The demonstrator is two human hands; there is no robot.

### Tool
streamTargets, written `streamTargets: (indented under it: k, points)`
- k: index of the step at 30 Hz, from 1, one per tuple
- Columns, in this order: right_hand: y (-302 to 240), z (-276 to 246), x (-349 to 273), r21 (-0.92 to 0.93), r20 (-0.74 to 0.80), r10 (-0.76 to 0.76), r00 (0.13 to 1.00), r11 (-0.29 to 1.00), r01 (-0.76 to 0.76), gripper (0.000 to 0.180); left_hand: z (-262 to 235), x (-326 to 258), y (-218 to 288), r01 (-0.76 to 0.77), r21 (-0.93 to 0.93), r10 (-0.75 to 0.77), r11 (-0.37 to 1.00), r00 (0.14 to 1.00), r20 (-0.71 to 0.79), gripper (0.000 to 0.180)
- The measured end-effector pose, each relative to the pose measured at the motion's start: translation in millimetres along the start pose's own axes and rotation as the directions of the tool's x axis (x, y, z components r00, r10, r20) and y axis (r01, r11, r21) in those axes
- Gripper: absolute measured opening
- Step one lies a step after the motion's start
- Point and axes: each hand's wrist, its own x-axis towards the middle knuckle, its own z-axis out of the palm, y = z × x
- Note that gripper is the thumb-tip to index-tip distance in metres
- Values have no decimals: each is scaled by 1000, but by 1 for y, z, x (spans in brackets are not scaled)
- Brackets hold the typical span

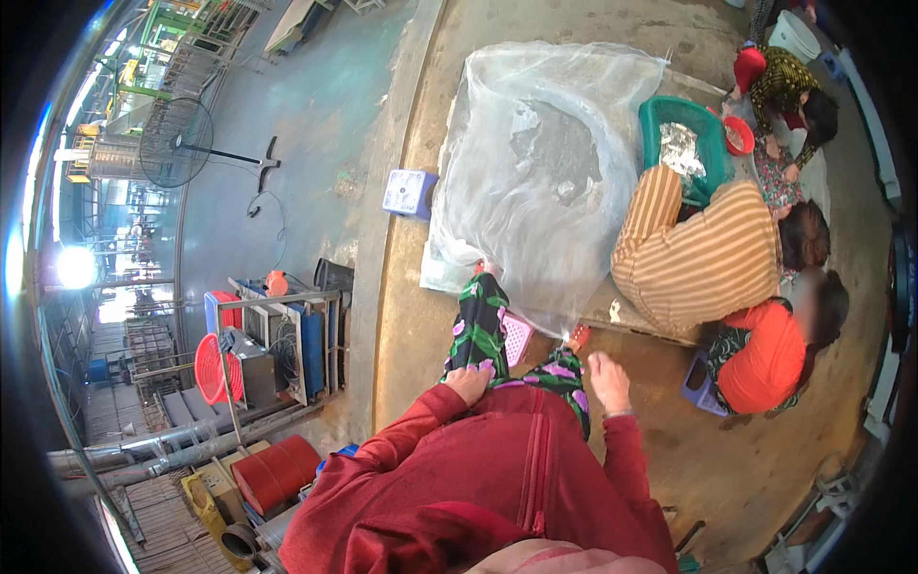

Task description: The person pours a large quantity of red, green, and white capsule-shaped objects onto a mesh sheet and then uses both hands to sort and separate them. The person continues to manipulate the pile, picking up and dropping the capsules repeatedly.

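My left hand (469, 385) is at my left thigh, its fingers closed on the dark flowered trouser leg (475, 320). My right hand (609, 383) is held up beside my right knee, fingers curled in, with nothing visible in it. A pink plastic stool or basket (517, 338) shows between my legs. In front of my feet lies a big sheet of whitish translucent mesh (469, 182), rumpled at its edges. Grey flaky material (564, 158) is spread over its middle.
A person in a striped top (703, 253) bends beside a green tub (653, 129) of silvery pieces. Another, in orange (765, 356), sits nearby; more people work beyond, by a red bowl (738, 136). A purple-white stool (411, 194), fan (178, 142) and red drum (277, 474) stand left.
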Motion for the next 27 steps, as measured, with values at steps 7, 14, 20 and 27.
streamTargets:
  k: [7,14,20,27]
  points:
    - [13,104,66,442,130,83,988,887,-133,31,-54,100,-142,-6,63,15,998,989,-144,38]
    - [147,268,267,619,110,376,920,698,-360,43,36,385,-378,722,-211,-721,659,686,93,69]
    - [181,309,353,611,364,501,785,508,-607,38,118,497,-448,531,-847,-725,-38,569,389,105]
    - [287,369,403,-68,244,324,914,946,-317,42,226,563,-590,434,-665,-491,608,864,114,117]
